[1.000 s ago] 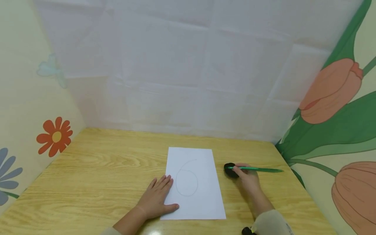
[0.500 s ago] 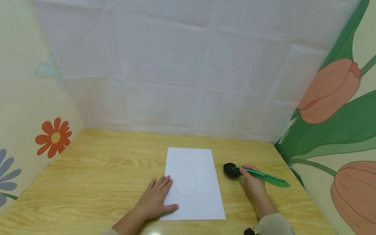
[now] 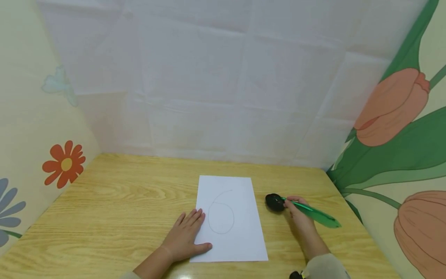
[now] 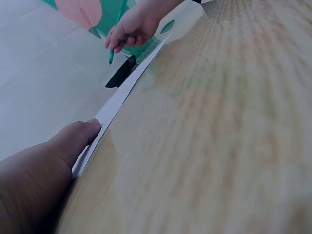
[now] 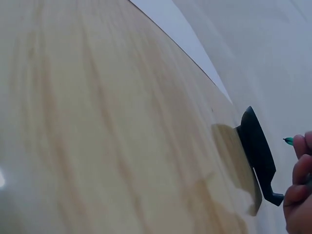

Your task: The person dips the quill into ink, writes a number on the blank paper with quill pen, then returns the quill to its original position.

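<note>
A white sheet of paper (image 3: 240,232) bearing a thin drawn shape like a 6 lies mid-table. My left hand (image 3: 184,238) rests flat on its left edge, fingers spread; the left wrist view shows the thumb (image 4: 78,139) on the paper's edge. To the right of the sheet, my right hand (image 3: 302,221) pinches a slim green pen (image 3: 317,215) with a broad, leaf-like rear end. Its tip points at a small black shallow dish (image 3: 274,202). In the right wrist view, the dish (image 5: 256,141) has a bent end and the pen's tip (image 5: 288,141) is apart from it.
All this lies on a wood-grain table (image 3: 139,201). A creased white sheet (image 3: 195,77) hangs behind it. Painted walls with flowers (image 3: 66,164) and tulips (image 3: 393,108) stand at both sides. A small dark object (image 3: 296,275) shows beside the right sleeve.
My right hand has shifted slightly right, away from the black dish, and the pen's broad rear end has swung down toward me. The left hand and the paper stay put.
</note>
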A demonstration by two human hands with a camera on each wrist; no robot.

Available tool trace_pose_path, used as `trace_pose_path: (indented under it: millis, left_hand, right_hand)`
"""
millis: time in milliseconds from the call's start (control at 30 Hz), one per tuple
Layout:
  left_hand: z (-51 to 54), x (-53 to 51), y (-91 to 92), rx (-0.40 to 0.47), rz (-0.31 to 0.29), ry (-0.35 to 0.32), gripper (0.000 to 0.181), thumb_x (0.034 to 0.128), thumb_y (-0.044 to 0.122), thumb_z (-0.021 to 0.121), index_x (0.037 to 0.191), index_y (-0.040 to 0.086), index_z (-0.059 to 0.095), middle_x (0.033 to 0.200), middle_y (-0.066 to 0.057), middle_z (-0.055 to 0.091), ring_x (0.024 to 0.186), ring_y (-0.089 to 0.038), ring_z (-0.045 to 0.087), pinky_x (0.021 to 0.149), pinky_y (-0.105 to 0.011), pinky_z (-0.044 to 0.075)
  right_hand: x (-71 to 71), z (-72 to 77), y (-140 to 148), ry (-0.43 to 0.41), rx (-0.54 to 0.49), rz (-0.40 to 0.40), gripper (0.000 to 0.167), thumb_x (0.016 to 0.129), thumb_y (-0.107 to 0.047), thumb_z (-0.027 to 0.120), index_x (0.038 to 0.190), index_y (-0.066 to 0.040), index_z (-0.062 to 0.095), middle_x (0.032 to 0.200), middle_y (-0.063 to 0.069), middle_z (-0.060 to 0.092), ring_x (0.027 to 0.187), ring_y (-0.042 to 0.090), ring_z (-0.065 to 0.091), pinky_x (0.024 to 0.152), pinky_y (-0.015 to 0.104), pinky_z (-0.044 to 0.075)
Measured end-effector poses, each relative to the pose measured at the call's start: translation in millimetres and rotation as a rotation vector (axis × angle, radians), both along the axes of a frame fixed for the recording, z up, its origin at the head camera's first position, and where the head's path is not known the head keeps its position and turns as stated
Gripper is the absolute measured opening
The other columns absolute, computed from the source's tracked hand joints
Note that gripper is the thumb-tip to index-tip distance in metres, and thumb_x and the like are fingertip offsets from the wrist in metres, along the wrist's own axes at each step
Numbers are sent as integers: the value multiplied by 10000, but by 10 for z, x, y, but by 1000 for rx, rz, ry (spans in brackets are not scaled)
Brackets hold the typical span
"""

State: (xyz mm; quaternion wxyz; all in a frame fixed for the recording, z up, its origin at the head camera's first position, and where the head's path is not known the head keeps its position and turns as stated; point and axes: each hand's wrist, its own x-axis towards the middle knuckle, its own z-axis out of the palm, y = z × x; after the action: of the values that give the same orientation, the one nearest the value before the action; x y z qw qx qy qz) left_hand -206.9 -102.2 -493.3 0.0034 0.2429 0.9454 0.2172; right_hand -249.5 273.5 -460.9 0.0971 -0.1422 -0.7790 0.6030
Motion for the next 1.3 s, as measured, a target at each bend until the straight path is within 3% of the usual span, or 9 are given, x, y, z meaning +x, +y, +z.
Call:
trace_pose_path:
  millis: [233,367,500,633,733,933,1067,1233,1300]
  left_hand:
    - [3,11,12,7,4,-10,985,816,689,601,1484,-1,382,1588,-161,319,1498,-342,242,1215,-580,131]
    - [9,19,18,12,5,-15,984,816,685,605,1484,-3,381,1588,-163,318,1498,-343,239,1215,-581,126]
    - [8,19,20,11,5,-14,985,816,683,605,1484,-5,379,1588,-166,317,1498,-346,238,1215,-581,126]
    - [4,12,20,4,7,-13,987,819,691,593,1488,-1,374,1592,-159,312,1501,-342,231,1219,-575,117]
    - [5,9,21,10,7,-17,990,817,693,594,1487,-3,374,1592,-159,310,1502,-341,228,1220,-574,111]
    - [-5,12,23,20,9,-12,993,811,689,605,1482,-7,382,1589,-158,319,1500,-339,238,1218,-567,114]
    - [-14,7,25,19,6,-7,995,808,692,606,1481,-6,384,1586,-158,325,1496,-343,245,1216,-574,120]
    - [-13,4,30,6,14,-12,990,816,696,594,1493,10,370,1594,-147,312,1505,-328,228,1225,-560,96]
    - [-10,5,31,5,15,-10,987,818,693,595,1493,9,369,1594,-147,310,1505,-327,227,1225,-560,95]
  right_hand:
    - [30,21,-38,55,75,67,294,959,-194,626,1164,13,584,799,-142,643,680,65,523,622,178,434]
    - [87,44,-72,191,81,116,299,938,-121,652,1169,63,601,832,-185,643,707,20,585,615,169,480]
    - [150,92,-103,316,-7,191,351,921,39,615,1223,192,522,957,-136,694,848,-15,647,661,170,545]
    - [163,152,-98,228,-27,198,421,943,42,578,1339,136,471,1160,81,685,910,-5,650,725,173,557]
    - [134,163,-62,121,-25,176,458,968,-1,562,1410,42,450,1354,239,574,896,-8,661,776,180,563]
    - [94,127,18,63,-42,144,487,991,-17,524,1462,-13,400,1469,277,443,828,-32,680,814,179,568]
    - [109,115,52,70,-71,130,483,1004,-19,496,1472,-9,376,1435,196,520,832,-37,680,828,169,561]
    - [140,103,91,88,-194,140,450,1019,-25,454,1463,-32,383,1115,-184,676,847,-18,690,874,184,552]
    - [155,102,110,101,-264,159,382,1027,-31,430,1392,-129,484,1024,-249,672,845,0,695,852,180,556]
